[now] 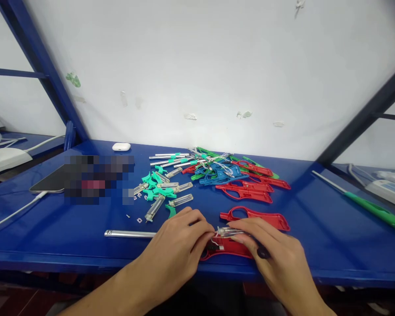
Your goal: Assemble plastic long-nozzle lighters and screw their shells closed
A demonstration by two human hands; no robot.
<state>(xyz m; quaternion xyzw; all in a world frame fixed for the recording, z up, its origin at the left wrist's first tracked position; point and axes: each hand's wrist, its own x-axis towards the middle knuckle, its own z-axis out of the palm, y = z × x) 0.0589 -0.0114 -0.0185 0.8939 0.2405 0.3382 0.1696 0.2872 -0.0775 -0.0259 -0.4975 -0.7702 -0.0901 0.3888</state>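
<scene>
My right hand [276,254] pinches a clear lighter fuel tank [228,231] over a red lighter shell half [233,247]. A dark handle [263,252] pokes out under its palm; the rest of that tool is hidden. Close to the tank's left end, my left hand [181,239] has thumb and forefinger closed on a thin pale wire [216,235]. In the red shell sits a black part [213,246], partly covered by the fingers. A silver tube [130,234] runs left from behind my left hand. Just beyond my hands lies another red shell half [266,218].
Teal triggers [166,191] and clear tanks [181,200] lie scattered left of centre. Silver tubes [164,161], blue shells [222,173] and red shells [246,192] are piled behind. A green-handled rod [365,206] lies right; a phone [48,180] and white case [121,147] are left.
</scene>
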